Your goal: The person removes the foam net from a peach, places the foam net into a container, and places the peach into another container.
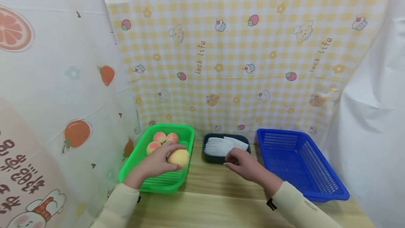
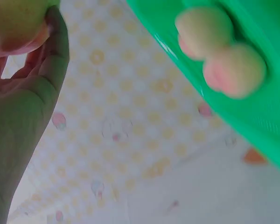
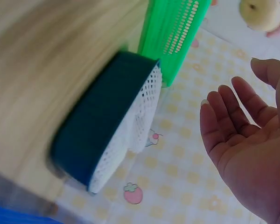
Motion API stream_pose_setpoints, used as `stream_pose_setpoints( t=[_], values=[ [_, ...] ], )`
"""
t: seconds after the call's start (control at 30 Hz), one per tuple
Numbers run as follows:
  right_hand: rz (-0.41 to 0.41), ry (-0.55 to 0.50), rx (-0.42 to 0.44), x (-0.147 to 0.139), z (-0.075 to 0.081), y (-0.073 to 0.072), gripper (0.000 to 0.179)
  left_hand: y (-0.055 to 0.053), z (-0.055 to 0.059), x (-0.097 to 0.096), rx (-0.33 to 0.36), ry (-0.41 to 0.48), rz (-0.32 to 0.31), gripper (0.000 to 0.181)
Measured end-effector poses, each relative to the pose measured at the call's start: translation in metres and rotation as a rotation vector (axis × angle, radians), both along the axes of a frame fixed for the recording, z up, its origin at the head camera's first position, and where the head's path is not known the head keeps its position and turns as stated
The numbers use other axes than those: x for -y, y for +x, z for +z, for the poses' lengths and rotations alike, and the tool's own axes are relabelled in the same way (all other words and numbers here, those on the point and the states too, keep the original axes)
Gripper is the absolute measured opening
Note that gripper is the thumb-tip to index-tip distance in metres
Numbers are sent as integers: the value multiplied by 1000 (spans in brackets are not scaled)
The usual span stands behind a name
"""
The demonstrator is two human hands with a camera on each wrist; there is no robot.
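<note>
My left hand [image 1: 156,163] grips a yellow-pink peach [image 1: 178,158] above the right side of a green basket [image 1: 186,134]. Behind that hand, more peaches [image 1: 153,148] lie in the basket. The left wrist view shows the held peach [image 2: 18,23] at its top left corner, the thumb against its side. My right hand [image 1: 243,164] hovers just in front of a dark teal box [image 1: 209,158] filled with white foam net sleeves [image 1: 218,146]. In the right wrist view the fingers of this hand [image 3: 247,144] are loosely bent with nothing in them.
A blue basket [image 1: 284,171] stands on the right of the wooden table [image 1: 202,207]. A checked yellow cloth [image 1: 234,52] hangs behind, and white cloths [image 1: 63,80] hang at the sides. The teal box sits between the two baskets.
</note>
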State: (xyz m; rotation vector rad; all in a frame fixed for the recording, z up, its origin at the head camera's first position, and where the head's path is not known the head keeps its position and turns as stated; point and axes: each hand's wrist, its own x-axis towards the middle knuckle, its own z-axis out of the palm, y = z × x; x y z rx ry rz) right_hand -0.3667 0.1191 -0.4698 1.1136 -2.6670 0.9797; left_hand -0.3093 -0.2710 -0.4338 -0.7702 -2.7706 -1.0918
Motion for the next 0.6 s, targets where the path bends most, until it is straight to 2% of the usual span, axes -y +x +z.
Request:
stream_pose_setpoints(
  t=[0.13,0.23,0.37,0.6],
  values=[
    [-44,-24,34,-16,-5,16,4,-4,4,22,-12,-62,-26,59],
    [-49,-21,43,-23,-10,24,4,-11,5,35,-18,-110,-19,59],
    [-28,-40,69,-28,-15,32,4,-22,4,52,12,-174,53,61],
    [-25,-45,132,-29,-20,41,3,-40,1,74,86,-301,216,64]
  ],
)
